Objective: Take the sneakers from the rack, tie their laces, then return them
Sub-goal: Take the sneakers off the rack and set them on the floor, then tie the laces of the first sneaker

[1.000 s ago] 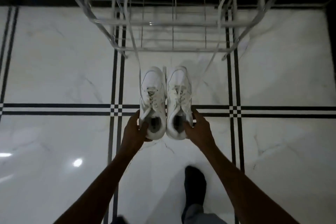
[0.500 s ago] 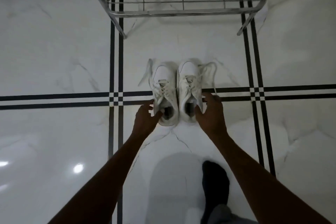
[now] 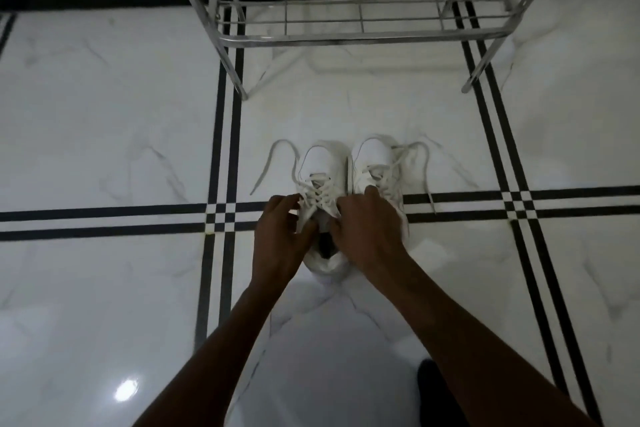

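Note:
Two white sneakers stand side by side on the marble floor, toes toward the rack. The left sneaker (image 3: 322,177) has loose laces, one end trailing off to its left. The right sneaker (image 3: 377,163) is partly hidden by my right hand; its lace loops out to the right. My left hand (image 3: 280,236) pinches the laces on the left side of the left sneaker's tongue. My right hand (image 3: 367,229) grips the laces on that same sneaker's right side, lying over the gap between the shoes. The metal rack (image 3: 360,35) stands behind them with nothing visible on its lowest shelf.
White marble floor (image 3: 104,114) with black inlaid stripes crossing beside the shoes. A dark band runs along the wall behind the rack. My dark-socked foot (image 3: 433,388) shows at the bottom right.
The sneakers went down from mid-air to the floor. Both hands left the heels and moved onto the left sneaker's laces. The view moved closer and the rack shows lower in frame.

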Demonstrator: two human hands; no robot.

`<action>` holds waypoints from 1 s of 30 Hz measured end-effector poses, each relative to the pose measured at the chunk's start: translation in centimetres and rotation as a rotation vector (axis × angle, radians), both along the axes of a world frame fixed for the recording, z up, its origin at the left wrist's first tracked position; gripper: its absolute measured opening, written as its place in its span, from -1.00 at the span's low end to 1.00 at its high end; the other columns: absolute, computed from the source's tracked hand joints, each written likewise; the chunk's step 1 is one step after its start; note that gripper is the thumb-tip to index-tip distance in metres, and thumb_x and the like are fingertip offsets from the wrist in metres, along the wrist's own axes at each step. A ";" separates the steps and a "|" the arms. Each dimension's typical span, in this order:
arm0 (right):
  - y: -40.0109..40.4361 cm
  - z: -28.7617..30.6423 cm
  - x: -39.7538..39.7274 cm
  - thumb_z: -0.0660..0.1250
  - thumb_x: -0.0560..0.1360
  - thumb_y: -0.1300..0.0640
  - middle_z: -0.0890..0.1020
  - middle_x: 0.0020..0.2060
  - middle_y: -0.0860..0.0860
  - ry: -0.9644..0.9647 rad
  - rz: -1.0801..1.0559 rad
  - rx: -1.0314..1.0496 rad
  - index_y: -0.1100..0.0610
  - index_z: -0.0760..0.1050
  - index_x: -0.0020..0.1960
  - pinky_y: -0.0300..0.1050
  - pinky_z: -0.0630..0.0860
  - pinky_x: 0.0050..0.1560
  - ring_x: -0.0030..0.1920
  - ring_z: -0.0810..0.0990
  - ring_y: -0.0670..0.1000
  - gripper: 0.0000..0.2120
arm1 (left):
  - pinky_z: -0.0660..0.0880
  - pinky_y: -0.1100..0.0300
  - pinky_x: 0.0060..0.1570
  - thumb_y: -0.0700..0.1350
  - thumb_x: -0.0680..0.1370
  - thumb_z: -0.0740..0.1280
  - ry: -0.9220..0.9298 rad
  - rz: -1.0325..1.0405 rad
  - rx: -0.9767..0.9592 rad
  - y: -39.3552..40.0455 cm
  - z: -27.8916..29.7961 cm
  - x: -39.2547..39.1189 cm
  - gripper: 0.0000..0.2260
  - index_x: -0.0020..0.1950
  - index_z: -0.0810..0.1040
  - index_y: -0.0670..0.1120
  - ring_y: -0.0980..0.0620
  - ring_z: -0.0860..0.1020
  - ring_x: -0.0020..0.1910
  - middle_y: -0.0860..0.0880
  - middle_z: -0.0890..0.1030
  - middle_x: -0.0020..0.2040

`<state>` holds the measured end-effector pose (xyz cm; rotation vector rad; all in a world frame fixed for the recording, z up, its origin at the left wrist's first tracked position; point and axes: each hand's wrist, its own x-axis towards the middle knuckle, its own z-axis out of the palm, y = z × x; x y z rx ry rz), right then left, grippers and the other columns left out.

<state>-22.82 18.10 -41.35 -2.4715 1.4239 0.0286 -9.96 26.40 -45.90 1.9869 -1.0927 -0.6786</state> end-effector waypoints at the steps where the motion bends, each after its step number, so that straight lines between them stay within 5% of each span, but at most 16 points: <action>1: 0.3 -0.1 0.1 0.32 0.54 0.02 0.63 -0.05 0.09 -0.012 -0.026 0.001 0.11 0.61 0.00 -0.08 0.42 -0.13 0.07 0.58 0.09 -0.82 | 0.64 0.21 -0.13 -0.11 0.48 0.48 -0.004 -0.004 -0.018 0.0 -0.4 0.2 -0.65 0.26 0.59 -0.07 0.10 0.64 -0.06 0.02 0.59 0.10; 4: 0.4 -0.8 0.4 0.32 0.51 0.06 0.62 -0.07 0.10 -0.076 -0.063 0.006 0.13 0.57 -0.07 -0.13 0.37 -0.21 0.00 0.60 0.08 -0.86 | 0.60 0.30 -0.17 -0.12 0.46 0.50 -0.034 -0.027 -0.062 -0.3 -1.2 0.8 -0.65 0.23 0.60 -0.06 0.18 0.60 -0.07 0.05 0.58 0.06; 11: 1.6 -2.3 1.6 0.31 0.47 0.10 0.58 -0.35 0.02 -0.276 -0.087 0.140 0.14 0.48 -0.29 -0.14 0.36 -0.30 -0.28 0.57 0.03 -0.81 | 0.65 0.14 0.00 -0.12 0.55 0.43 0.014 -0.005 -0.088 2.1 -0.7 1.8 -0.64 0.35 0.55 -0.06 0.10 0.64 0.04 0.05 0.58 0.19; 13: 2.4 -2.9 1.5 0.32 0.46 0.10 0.62 -0.30 0.04 -0.338 -0.086 0.230 0.14 0.53 -0.19 -0.09 0.50 -0.25 -0.22 0.62 0.07 -0.88 | 0.65 0.11 0.03 -0.08 0.58 0.43 0.068 -0.004 -0.074 3.2 -0.1 2.1 -0.65 0.36 0.55 -0.07 0.07 0.65 0.06 0.01 0.58 0.23; 16: 2.1 -3.1 1.4 0.41 0.48 0.06 0.66 0.01 0.09 -0.462 -0.169 0.413 0.15 0.59 0.21 -0.20 0.56 -0.07 0.01 0.65 0.05 -0.66 | 0.63 0.20 0.04 -0.05 0.58 0.44 0.128 -0.030 -0.089 3.2 0.6 2.8 -0.70 0.29 0.61 -0.09 0.05 0.65 0.08 -0.01 0.59 0.20; 19: 1.3 -3.1 1.8 0.43 0.52 -0.01 0.67 0.05 0.07 -0.602 -0.290 0.594 0.16 0.58 0.24 -0.36 0.48 -0.14 0.01 0.63 -0.02 -0.63 | 0.65 0.17 -0.02 -0.14 0.54 0.48 0.104 0.028 -0.108 2.3 1.1 3.0 -0.88 0.05 0.66 -0.10 0.02 0.65 0.03 -0.04 0.59 0.09; 22: 1.6 -3.1 2.7 0.46 0.49 0.02 0.66 -0.03 0.04 -0.639 -0.284 0.517 0.14 0.60 0.15 -0.26 0.50 -0.14 -0.08 0.61 -0.04 -0.71 | 0.65 0.08 -0.01 -0.27 0.50 0.48 -0.013 0.043 -0.134 1.9 1.3 3.0 -0.86 -0.13 0.61 -0.05 0.00 0.65 -0.06 -0.05 0.62 -0.04; 30: 1.9 -2.8 3.1 0.38 0.56 0.15 0.67 -0.17 0.07 -0.640 -0.152 0.267 0.15 0.46 -0.07 0.01 0.57 -0.12 -0.15 0.64 0.09 -0.88 | 0.60 0.03 -0.16 -0.20 0.61 0.36 -0.128 0.017 -0.100 1.9 1.4 3.0 -0.91 -0.08 0.50 -0.16 0.00 0.66 -0.17 -0.07 0.70 -0.17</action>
